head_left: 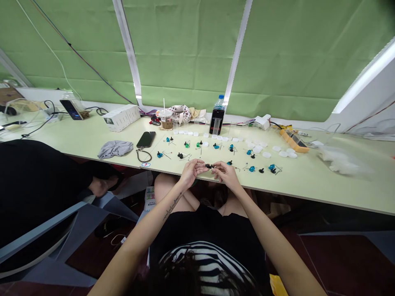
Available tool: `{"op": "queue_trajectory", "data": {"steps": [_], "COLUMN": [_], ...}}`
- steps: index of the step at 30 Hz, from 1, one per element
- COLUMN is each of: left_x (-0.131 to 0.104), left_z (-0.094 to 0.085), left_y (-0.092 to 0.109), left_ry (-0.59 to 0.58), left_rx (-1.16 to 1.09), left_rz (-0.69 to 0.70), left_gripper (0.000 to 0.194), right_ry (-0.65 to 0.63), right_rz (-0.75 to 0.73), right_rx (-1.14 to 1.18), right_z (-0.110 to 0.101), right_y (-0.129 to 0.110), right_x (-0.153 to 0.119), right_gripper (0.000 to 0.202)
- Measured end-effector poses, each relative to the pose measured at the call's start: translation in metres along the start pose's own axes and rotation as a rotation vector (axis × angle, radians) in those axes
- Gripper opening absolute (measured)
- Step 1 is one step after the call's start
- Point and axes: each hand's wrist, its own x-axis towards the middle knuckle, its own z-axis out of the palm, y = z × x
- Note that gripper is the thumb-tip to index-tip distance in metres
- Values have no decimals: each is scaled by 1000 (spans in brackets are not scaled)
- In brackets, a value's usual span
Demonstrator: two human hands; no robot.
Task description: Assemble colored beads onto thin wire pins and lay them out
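My left hand [191,172] and my right hand [226,173] meet just above the table's front edge. Between their fingertips is a small black part [209,166], pinched from both sides; its exact kind is too small to make out. A thin metal piece seems to run along my left fingers. Beyond the hands lie small sets of blue, green and black plastic parts with thin bent metal rods, among them a blue part [252,169], a green part [198,144] and a black part [180,155].
White round caps [266,155] lie in rows behind the parts. A phone [217,121] leans on a water bottle [221,99]; another phone [146,139] lies flat near a grey cloth [115,149]. A drink cup [166,119] stands at the back. A person in black [40,197] sits at left.
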Motion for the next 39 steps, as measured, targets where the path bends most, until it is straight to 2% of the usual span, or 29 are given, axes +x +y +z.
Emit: {"op": "queue_trajectory", "data": {"steps": [3,13,39], "left_x": [0,0,0], "left_z": [1,0,1], "left_y": [0,1,2], "left_ry": [21,0,8], "left_rx": [-10,-15,8], "left_rz": [8,-7,-22], "left_gripper": [29,28,30], "right_ry": [17,27,15], "right_rz": [-15,-38,-11], "right_rx": [22,8,-4], "right_z": [0,1,0], "right_y": [-3,-2,-3], "right_x": [0,-1,-2], "right_gripper": [38,31,35]}}
